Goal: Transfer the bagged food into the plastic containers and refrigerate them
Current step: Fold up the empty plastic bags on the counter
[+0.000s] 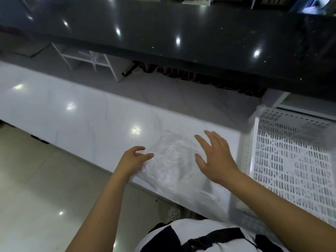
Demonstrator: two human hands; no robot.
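Left hand (133, 158) pinches the clear bag (172, 160) on the white counter (81, 113); right hand (216, 157) hovers spread, no writing legible.

Both hands (133, 160) (216, 159) at clear bag (172, 157)

White marble-patterned surface (87, 113), glossy, with ceiling lights reflected in it. A clear plastic bag (174, 160) lies flat on it near the front edge; contents not discernible. A white perforated crate (291, 157) sits at the surface's right end, just beside the bag.
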